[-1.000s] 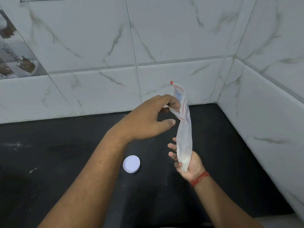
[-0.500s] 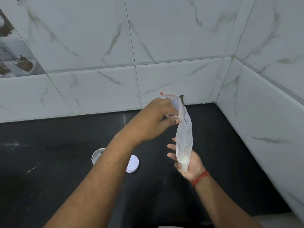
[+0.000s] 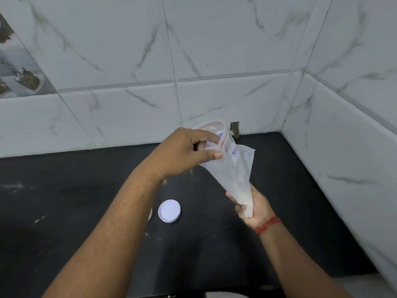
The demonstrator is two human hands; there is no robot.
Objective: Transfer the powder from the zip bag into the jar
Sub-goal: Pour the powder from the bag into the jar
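A clear zip bag point(image 3: 232, 168) with a red zip strip and blue writing hangs in the air over the counter. Its mouth is spread open at the top. A little white powder point(image 3: 246, 203) sits in its bottom corner. My left hand point(image 3: 187, 153) pinches the rim of the bag's mouth, fingers inside the opening. My right hand point(image 3: 255, 209) grips the bottom corner around the powder. The jar point(image 3: 150, 214) is almost wholly hidden behind my left forearm; only a sliver of its edge shows. Its white lid point(image 3: 169, 211) lies flat on the counter.
The black counter point(image 3: 64, 201) meets white marble-look tile walls point(image 3: 214, 61) at the back and on the right point(image 3: 354, 147), forming a corner. A small hole in the back wall point(image 3: 235, 129) sits just above the counter. A pale rounded object point(image 3: 223, 294) shows at the bottom edge.
The bag's mouth has gone from flat and closed to spread open, with my left fingers now inside it. The bag has tilted, top leaning left, and my right hand has closed on its bottom corner.
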